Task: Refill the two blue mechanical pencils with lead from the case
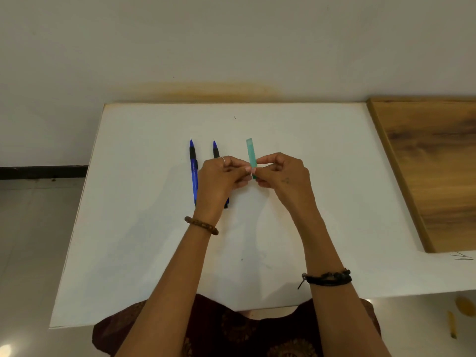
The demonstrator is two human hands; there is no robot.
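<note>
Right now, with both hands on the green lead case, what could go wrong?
The green lead case is pinched only at its near end by the left hand and right hand, so it could slip or spill thin leads. The left hand also hangs over the two blue pencils and might nudge them across the white table.

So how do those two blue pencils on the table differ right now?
The left pencil lies fully in view beside the left hand, while the right pencil runs under that hand, so only its tip end and back end show. The left one's tip sits slightly farther from the person. Both are blue with black grips, lying on the white table, tips pointing away.
</note>
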